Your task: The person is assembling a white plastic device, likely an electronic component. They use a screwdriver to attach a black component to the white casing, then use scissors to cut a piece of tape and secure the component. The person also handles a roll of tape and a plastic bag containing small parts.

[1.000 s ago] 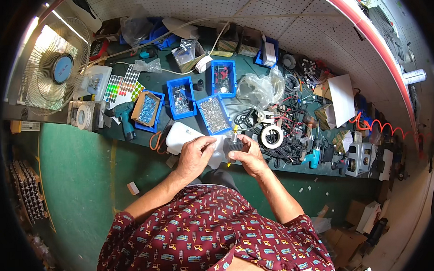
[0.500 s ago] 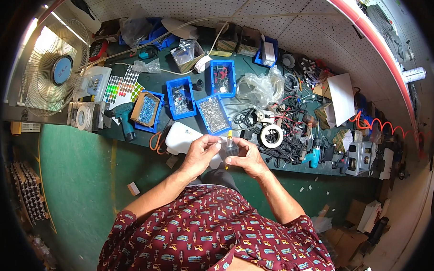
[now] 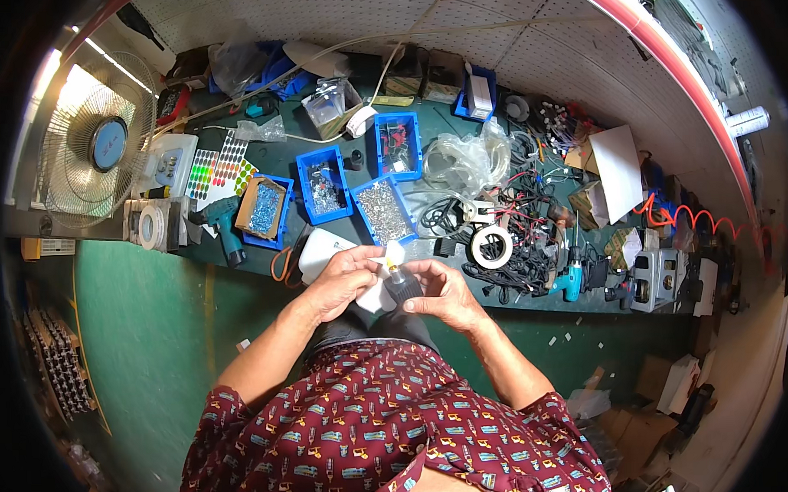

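Just off the bench's front edge, my right hand grips a dark ribbed cylinder between thumb and fingers. A yellow tip sticks out of the cylinder's upper end. My left hand is closed, its thumb and forefinger pinching a thin white piece against that tip. Below the fingers, another pale, smooth part shows; whether it is held cannot be made out. A white rounded housing lies on the bench edge beside my left hand.
Blue bins of small metal parts and blue fasteners stand ahead. A teal drill is at left, another drill at right. A white tape roll lies on tangled black cables. A fan stands far left.
The dark cylinder has shifted left and tilted, its yellow tip now beside my left fingers. Both hands have moved slightly left, and a white piece now shows at the tip.
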The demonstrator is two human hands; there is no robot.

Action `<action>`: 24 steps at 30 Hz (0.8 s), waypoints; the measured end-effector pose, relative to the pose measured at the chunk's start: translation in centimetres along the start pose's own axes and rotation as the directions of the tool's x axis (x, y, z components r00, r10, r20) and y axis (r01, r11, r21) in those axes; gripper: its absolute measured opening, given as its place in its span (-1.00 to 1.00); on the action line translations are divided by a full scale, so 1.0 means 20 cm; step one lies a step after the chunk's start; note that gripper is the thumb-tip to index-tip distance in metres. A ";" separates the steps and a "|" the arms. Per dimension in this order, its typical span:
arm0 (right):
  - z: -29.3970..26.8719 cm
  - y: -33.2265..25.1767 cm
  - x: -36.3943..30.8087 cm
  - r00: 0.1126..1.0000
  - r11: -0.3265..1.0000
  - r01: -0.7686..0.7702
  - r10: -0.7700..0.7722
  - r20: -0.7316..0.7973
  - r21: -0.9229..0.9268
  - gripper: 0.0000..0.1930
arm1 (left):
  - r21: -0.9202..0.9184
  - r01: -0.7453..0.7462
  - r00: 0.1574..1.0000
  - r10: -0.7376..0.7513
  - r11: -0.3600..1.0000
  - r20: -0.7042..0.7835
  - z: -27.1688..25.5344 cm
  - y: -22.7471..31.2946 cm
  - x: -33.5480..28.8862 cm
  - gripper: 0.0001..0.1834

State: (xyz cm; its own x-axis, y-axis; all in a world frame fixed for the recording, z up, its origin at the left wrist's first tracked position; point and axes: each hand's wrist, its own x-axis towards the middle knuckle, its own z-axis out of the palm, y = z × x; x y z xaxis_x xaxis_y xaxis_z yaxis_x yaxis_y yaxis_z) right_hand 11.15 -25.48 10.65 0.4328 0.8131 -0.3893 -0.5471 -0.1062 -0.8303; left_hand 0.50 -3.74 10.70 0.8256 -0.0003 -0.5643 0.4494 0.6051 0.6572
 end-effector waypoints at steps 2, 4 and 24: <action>0.00 0.00 0.00 1.000 0.999 0.013 -0.013 -0.003 0.036 -0.35 | 0.050 0.024 0.987 -0.032 0.998 0.154 -0.03 0.01 0.02 -0.63; 0.00 -0.01 0.01 1.000 0.998 0.027 -0.027 -0.003 0.062 -0.35 | 0.036 -0.041 0.989 0.035 0.999 0.147 0.01 -0.02 0.03 -0.63; -0.02 -0.12 0.03 0.997 1.000 -0.007 0.009 -0.079 0.030 -0.33 | 0.658 -0.338 0.941 0.263 0.673 0.214 0.02 0.04 0.02 -0.67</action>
State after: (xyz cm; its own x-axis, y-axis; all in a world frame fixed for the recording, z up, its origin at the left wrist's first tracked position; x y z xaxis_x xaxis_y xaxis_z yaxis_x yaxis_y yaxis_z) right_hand 13.06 -24.95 12.17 0.4833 0.7643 -0.4270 -0.5713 -0.0943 -0.8153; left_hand 1.28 -3.54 11.09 0.9678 -0.0119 -0.2514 0.2483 -0.1171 0.9616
